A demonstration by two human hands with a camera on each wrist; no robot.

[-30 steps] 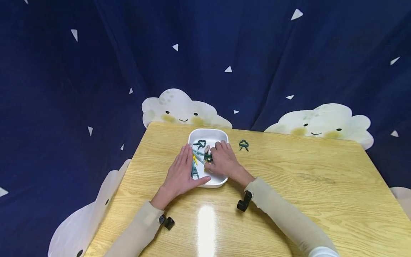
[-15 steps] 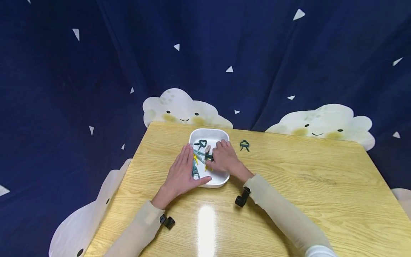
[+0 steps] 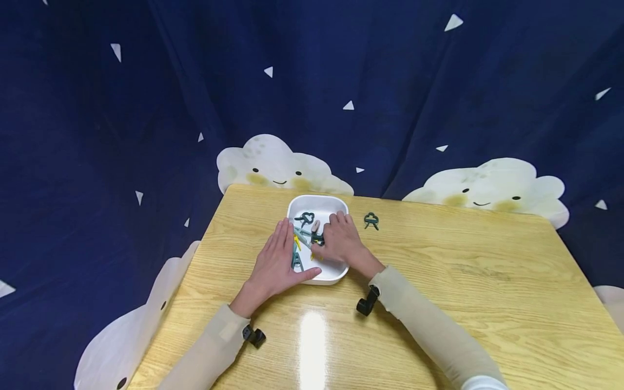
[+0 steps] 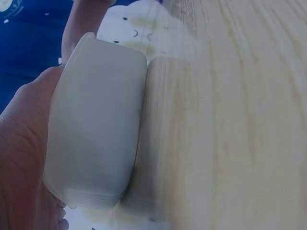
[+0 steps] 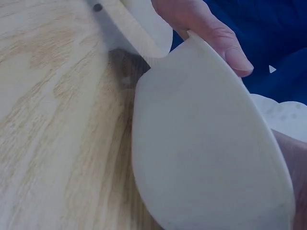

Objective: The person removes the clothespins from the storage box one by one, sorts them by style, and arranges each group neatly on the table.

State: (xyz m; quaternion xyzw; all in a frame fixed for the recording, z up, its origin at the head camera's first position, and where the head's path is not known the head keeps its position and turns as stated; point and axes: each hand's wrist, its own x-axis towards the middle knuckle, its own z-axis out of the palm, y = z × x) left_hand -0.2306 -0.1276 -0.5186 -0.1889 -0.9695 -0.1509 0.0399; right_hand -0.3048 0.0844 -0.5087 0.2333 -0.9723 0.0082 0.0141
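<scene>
Two-handed work at a white plastic box standing towards the far edge of the wood-grain bench.

Left hand: laid along the box's left side, fingers straight and together, thumb stretched over the near rim. Grips no clip. Left wrist view shows the palm side against the box wall.

Right hand: over the right rim, fingers bent down inside, thumb beside a dark green clip. Cannot tell whether it pinches that clip; the hand covers the fingertips.

Box contents, all left of or beside the right hand: 1 dark green cloud-shaped clip in the far left part; 1 beige peg just beyond the thumb; pale teal peg lying aslant mid-box; yellow peg by the left fingers; teal clip nearer the left thumb.

Outside: 1 dark green clip on the bench, right of the box, apart from it.

Both sleeves beige; 1 black camera at each wrist. Navy curtain behind, printed with smiling clouds.
</scene>
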